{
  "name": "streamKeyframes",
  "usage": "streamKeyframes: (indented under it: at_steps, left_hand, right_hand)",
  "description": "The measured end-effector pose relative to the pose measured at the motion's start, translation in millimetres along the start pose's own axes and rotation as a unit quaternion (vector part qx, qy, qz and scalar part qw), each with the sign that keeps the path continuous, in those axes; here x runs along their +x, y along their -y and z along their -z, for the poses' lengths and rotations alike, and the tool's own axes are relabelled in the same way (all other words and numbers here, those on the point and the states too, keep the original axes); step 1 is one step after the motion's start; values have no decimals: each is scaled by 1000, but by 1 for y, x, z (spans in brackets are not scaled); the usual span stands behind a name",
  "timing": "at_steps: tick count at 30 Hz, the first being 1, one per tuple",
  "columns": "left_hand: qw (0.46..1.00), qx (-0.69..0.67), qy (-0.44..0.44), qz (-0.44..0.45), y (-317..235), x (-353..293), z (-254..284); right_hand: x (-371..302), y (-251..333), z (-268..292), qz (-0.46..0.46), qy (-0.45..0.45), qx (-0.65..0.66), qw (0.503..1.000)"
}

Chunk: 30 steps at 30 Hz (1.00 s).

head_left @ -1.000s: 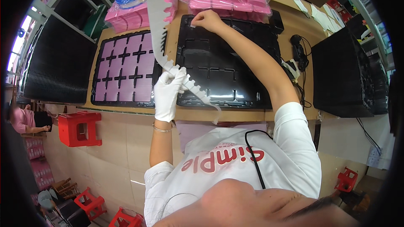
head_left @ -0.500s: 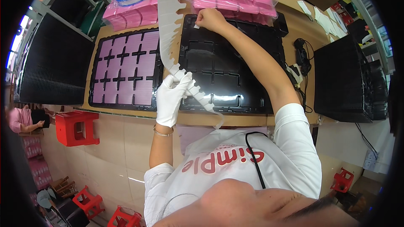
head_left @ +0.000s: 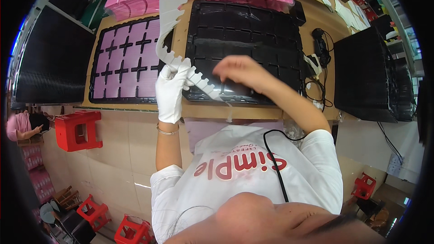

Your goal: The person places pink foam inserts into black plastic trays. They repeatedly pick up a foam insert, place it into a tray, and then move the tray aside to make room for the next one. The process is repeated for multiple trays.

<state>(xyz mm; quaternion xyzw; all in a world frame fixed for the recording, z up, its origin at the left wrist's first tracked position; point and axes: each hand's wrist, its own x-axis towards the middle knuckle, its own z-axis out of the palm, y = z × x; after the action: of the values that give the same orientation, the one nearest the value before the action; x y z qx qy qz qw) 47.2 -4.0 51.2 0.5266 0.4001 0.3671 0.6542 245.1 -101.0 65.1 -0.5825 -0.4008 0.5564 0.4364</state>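
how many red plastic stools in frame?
5 visible: one large red stool left of the gloved left hand, three at the lower left, one at the lower right. The dark rim may hide more.

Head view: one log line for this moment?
left hand: gloved, grips white notched strip | right hand: bare, empty, above black tray | pink-filled tray: left

White notched strip (head_left: 174, 13) runs off top edge.

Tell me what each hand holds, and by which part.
Left hand, gloved, grips the white notched strip near its lower end. Right hand, bare, holds nothing visible.
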Motion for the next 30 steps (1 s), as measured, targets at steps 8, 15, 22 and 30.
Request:
streamKeyframes:
  at_steps: [8, 15, 22, 30]
  left_hand:
    - [993, 23, 114, 17, -13, -22, 3]
    - [999, 38, -7, 27, -11, -37, -8]
    - [993, 77, -86, 26, 1, -36, 18]
    - [996, 64, -41, 43, 6, -34, 22]
  right_hand:
    - [-29, -24, -34, 161, -79, -141, 974]
    - [-21, -33, -48, 430, -142, -224, 863]
    - [33, -12, -20, 229, -7, -226, 947]
    - [51, -9, -33, 189, -16, -392, 900]
